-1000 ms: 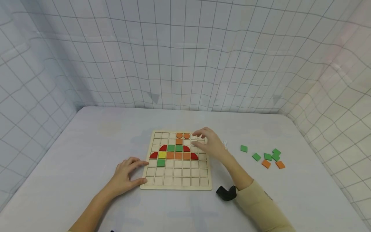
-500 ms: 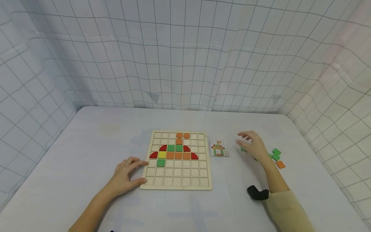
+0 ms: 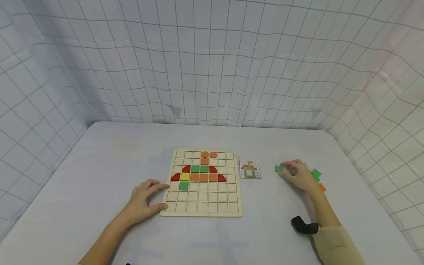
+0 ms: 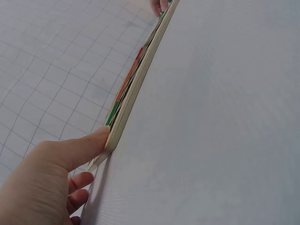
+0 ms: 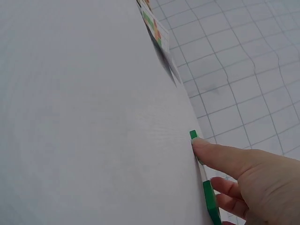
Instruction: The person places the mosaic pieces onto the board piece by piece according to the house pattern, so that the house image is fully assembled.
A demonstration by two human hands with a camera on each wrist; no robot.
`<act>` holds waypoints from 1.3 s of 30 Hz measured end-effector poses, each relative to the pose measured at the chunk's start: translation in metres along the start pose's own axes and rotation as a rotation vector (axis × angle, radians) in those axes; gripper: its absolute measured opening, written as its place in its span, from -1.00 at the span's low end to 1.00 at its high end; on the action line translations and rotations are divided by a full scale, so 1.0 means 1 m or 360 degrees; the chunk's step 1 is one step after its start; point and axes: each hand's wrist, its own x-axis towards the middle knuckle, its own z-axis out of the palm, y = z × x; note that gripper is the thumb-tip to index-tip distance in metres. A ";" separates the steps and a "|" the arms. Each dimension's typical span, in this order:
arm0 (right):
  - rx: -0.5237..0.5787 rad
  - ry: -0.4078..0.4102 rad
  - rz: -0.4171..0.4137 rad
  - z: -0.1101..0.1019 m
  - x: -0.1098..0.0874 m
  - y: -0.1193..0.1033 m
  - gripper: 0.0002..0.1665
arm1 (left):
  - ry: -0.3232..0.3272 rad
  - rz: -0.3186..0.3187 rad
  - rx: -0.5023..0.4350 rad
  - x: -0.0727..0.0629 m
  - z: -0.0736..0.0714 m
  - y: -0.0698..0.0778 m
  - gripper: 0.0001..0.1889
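Observation:
A wooden grid board [image 3: 228, 208] lies on the table, with red, orange, green and yellow pieces set in its squares. My left hand [image 3: 142, 202] rests at its left edge, thumb and index finger spread apart and touching the frame. In the left wrist view, the thumb [image 4: 86, 147] lies against the board's corner. My right hand [image 3: 300, 177] is at a green square tile [image 3: 278, 168], thumb and index fingertips reaching its right side. From the right wrist, the thumb [image 5: 220, 154] touches that tile, while another green tile [image 5: 211, 201] lies near the other fingers.
A small printed pattern card [image 3: 250, 169] lies right of the board. Green tiles [image 3: 316, 173] and an orange tile [image 3: 322, 187] show partly behind my right hand, which covers others. A black wrist device [image 3: 304, 226] is at my right forearm. Grid-patterned cloth surrounds the table.
My right hand has moved from over the board's upper right, past the card, down to the loose green tile. My left hand and the pieces on the board have stayed put.

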 end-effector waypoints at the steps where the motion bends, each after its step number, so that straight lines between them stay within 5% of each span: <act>1: -0.0007 -0.0005 -0.0007 0.000 0.000 0.000 -0.59 | -0.0001 -0.0002 -0.0001 0.000 0.000 0.000 -0.48; 15: 0.0062 0.0102 -0.0046 -0.001 0.007 -0.010 -0.64 | -0.0009 -0.0008 -0.0001 0.000 0.000 -0.001 -0.48; 25: 0.0120 0.0151 -0.0217 0.009 0.019 -0.076 -0.64 | -0.0019 -0.0012 0.0005 -0.001 0.000 -0.001 -0.48; 39: 0.0111 -0.0009 -0.0628 0.079 0.016 -0.159 -0.69 | -0.0018 -0.0004 0.0000 0.000 0.000 -0.002 -0.48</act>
